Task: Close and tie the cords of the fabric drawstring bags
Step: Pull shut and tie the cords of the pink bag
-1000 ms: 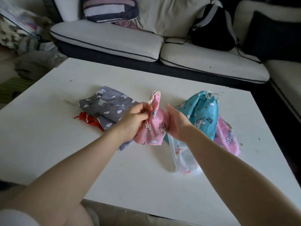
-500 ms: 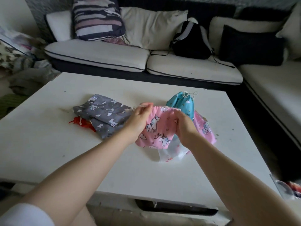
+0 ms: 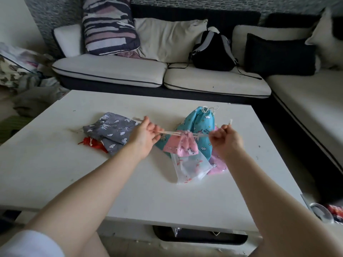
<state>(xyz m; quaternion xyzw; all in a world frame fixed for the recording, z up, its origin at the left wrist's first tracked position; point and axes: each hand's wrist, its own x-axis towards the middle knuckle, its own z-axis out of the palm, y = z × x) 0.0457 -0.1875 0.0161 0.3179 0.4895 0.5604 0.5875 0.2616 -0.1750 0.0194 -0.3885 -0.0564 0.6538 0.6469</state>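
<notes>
Pink bag (image 3: 181, 146) hangs gathered between both grips; left hand (image 3: 143, 139) and right hand (image 3: 225, 140) each curl around taut cords (image 3: 169, 133).

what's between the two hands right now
In the head view, the taut white cords run from the left hand to the right hand, with the cinched mouth of the pink bag midway between them.

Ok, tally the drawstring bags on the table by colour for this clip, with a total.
Pink: 2, the pink bag whose cords both hands pull, and a second pink bag under the pile
Blue: 1, blue bag
Grey: 1, grey bag
Red: 1, red bag, mostly hidden
Sheer white: 1, sheer white bag
Total: 6
</notes>
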